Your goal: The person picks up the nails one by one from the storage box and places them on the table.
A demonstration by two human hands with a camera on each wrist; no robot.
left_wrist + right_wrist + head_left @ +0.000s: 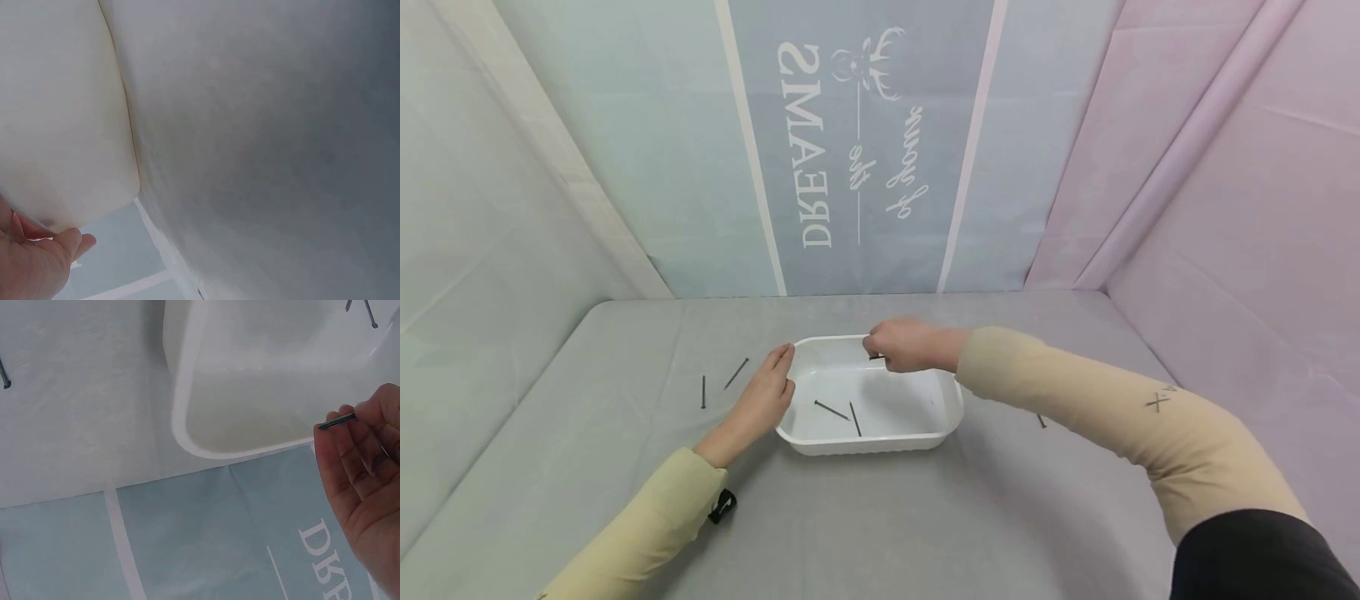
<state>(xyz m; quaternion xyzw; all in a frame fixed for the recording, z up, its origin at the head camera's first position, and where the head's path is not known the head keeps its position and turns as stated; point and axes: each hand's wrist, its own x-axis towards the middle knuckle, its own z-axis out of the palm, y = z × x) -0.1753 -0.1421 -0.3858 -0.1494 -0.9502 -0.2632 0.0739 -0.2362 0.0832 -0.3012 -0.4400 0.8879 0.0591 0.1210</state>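
Observation:
A white rectangular plastic tray (868,446) stands on the grey table. My left hand (765,398) grips its left rim; in the left wrist view the thumb and fingers (69,240) lie at the tray's edge. Over the tray's far right part, my right hand (912,344) pinches a dark nail (336,421) between thumb and fingertips. Two nails lie on the tray floor, one slanted nail (831,410) and one steeper nail (855,419) close beside it.
Left of the tray lie two more nails, an upright-looking one (703,392) and a slanted one (737,374). Another nail (1041,420) shows by the right sleeve. A printed cloth wall (857,267) rises behind the table, with cloth walls at both sides.

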